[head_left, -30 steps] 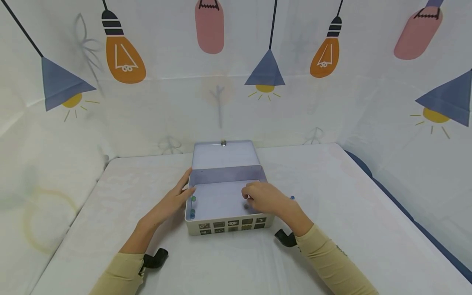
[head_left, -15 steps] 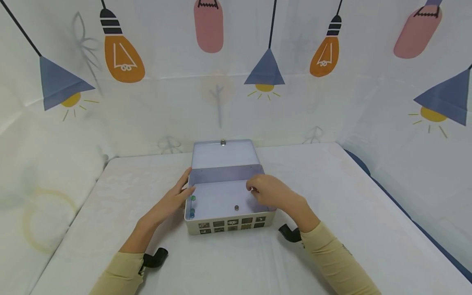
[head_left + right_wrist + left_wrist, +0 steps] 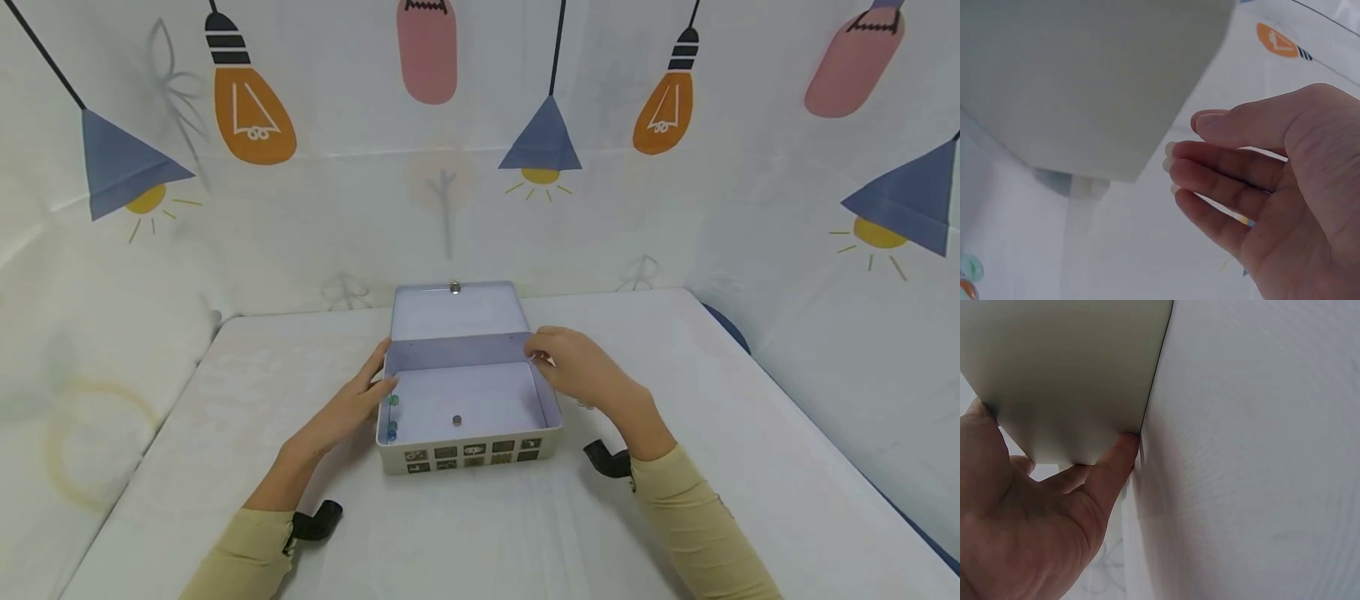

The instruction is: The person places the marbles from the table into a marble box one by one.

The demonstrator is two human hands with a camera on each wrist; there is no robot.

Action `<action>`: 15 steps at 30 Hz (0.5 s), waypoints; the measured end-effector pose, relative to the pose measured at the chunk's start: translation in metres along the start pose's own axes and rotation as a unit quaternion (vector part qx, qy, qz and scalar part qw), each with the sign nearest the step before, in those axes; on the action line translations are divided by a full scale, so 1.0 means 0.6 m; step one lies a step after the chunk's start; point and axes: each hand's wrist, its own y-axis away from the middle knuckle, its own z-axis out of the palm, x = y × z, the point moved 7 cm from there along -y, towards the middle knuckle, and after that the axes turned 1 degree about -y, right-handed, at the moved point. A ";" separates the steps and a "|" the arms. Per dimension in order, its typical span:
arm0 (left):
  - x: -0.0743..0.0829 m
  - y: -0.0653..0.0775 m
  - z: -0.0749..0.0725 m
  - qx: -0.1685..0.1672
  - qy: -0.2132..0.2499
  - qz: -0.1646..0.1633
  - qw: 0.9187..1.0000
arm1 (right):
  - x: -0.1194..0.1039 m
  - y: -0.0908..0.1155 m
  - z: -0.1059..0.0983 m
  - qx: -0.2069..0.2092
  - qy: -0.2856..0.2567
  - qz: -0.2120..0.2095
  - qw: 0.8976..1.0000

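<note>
A pale tin box (image 3: 469, 458) with a lavender inside stands on the table, its hinged lid (image 3: 460, 312) laid back. My left hand (image 3: 358, 402) grips the left end of the box, thumb over the rim and fingers at the far corner; in the left wrist view a fingertip reaches the bottom edge. A dark marble (image 3: 457, 420) sits on the box floor near the front. One green marble (image 3: 393, 400) and bluish ones (image 3: 392, 432) lie along the left wall. My right hand (image 3: 573, 367) hovers by the right rim, fingers loosely bent and holding nothing.
More marbles lie on the tabletop right of the box, among them a green one (image 3: 971, 267) and an orange one (image 3: 967, 289). White printed cloth (image 3: 465, 217) hangs behind and at the sides of the white table (image 3: 480, 542).
My right hand has lifted out of the box and moved right, to the rim. The dark marble has rolled left along the box floor. My left hand keeps its grip.
</note>
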 end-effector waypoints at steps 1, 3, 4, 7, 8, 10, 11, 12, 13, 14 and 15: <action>0.001 0.000 0.000 -0.001 0.002 0.000 1.000 | 0.004 0.001 -0.004 0.004 0.002 0.003 1.000; 0.001 0.000 0.001 -0.004 0.007 0.000 1.000 | 0.012 0.003 -0.012 0.007 0.001 0.010 1.000; 0.001 0.000 0.002 -0.005 0.011 -0.001 1.000 | 0.016 0.004 -0.015 0.006 0.002 0.016 1.000; 0.002 0.001 0.002 -0.006 0.010 0.000 1.000 | 0.033 0.009 -0.020 -0.011 -0.004 0.041 0.999; 0.002 0.001 0.002 -0.006 0.011 0.000 1.000 | 0.039 0.011 -0.019 -0.023 -0.006 0.053 0.998; 0.003 0.002 0.003 -0.006 0.012 0.000 1.000 | 0.053 0.015 -0.015 -0.048 -0.004 0.078 0.996; 0.003 0.002 0.002 -0.006 0.011 0.000 1.000 | 0.060 0.018 -0.012 -0.059 -0.003 0.087 0.994; 0.003 0.002 0.002 -0.005 0.011 0.000 1.000 | 0.065 0.020 -0.009 -0.070 -0.003 0.093 0.993; 0.004 0.002 0.002 -0.005 0.010 -0.001 1.000 | 0.070 0.022 -0.006 -0.081 -0.004 0.100 0.992; 0.003 0.002 0.002 -0.005 0.010 -0.001 1.000 | 0.074 0.024 -0.003 -0.090 -0.006 0.106 0.990; 0.003 0.002 0.002 -0.005 0.009 -0.002 1.000 | 0.078 0.026 0.000 -0.101 -0.008 0.112 0.989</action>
